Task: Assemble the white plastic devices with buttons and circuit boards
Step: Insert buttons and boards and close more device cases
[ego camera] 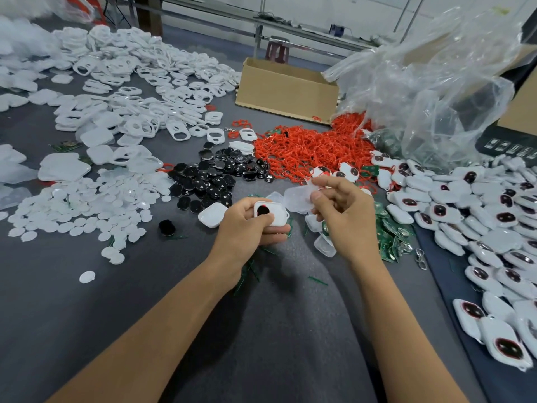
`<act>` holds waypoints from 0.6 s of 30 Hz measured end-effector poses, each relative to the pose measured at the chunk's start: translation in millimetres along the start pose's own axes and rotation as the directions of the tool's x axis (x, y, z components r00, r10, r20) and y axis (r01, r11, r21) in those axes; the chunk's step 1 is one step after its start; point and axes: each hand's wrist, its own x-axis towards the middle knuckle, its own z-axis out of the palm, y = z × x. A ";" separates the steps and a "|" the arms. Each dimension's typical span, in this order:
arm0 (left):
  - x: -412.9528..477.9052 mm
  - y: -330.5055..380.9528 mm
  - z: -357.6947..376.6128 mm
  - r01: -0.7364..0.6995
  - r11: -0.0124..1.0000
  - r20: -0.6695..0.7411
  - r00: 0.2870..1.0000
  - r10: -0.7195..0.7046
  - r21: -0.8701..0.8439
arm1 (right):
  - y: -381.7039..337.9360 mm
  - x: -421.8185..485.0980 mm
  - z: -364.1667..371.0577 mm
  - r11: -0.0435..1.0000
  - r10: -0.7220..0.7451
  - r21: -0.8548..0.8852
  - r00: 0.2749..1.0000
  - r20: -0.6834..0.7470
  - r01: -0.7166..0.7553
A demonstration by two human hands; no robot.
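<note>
Grey felt-looking counter [130,330] up front, with both forearms reaching over it. The left grip [250,225] is clenched round a white device [270,213] with a black button on its face, held just over the counter's middle. The right grip [343,210] pinches a pale shell [296,199] right beside it. Green boards [389,237] lie under the right wrist, and a heap of finished devices [479,228] runs down the right edge. On the left are loose white discs [81,205], then black buttons [215,175], then a big red ring pile [305,146]. White frames [139,82] cover the far left. As for containers, there's a crumpled clear bag [430,82] at far right with red rings spilling from its mouth, and a cardboard box [284,91] beside it; can't see inside it. Behind that, a stool [277,49] and a pale wall.
</note>
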 end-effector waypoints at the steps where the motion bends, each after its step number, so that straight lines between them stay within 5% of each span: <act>1: 0.8 0.7 0.3 0.016 0.999 0.014 1.000 -0.015 -0.042 | -1.1 -0.2 0.3 0.997 0.024 0.066 1.000 0.017 -0.025; 8: 1.5 1.8 -1.3 0.042 0.990 0.109 0.994 -0.028 -0.132 | -6.5 -5.1 4.2 0.926 0.155 0.326 0.979 0.130 -0.190; 18: -5.0 1.0 3.5 -0.016 0.999 0.140 0.990 0.022 -0.041 | 0.7 -6.9 15.7 0.940 0.209 0.224 0.954 0.217 -0.257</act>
